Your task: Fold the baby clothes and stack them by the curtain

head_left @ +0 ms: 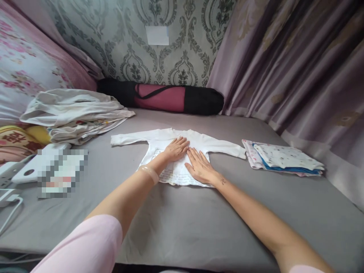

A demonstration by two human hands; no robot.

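A small white long-sleeved shirt [179,178] lies spread flat on the grey sheet, its sleeves stretched out to both sides and its collar away from me. Printed lines of text and part of a drawing show on its front; my hands cover the rest. My left hand [176,148] rests flat on the upper middle of the shirt, fingers extended, a pale bangle on the wrist. Just right of it, my right hand [200,167] lies palm down on the fabric with its fingers spread. Neither hand grasps anything.
Folded clothes [287,157] sit beside the right sleeve. A loose pile of pale clothes [74,108] lies at the left, above a white device [30,167] and a blurred-out item [62,174]. Along the wall stretches a black and maroon bag [160,98]. Curtains [313,76] hang at the right.
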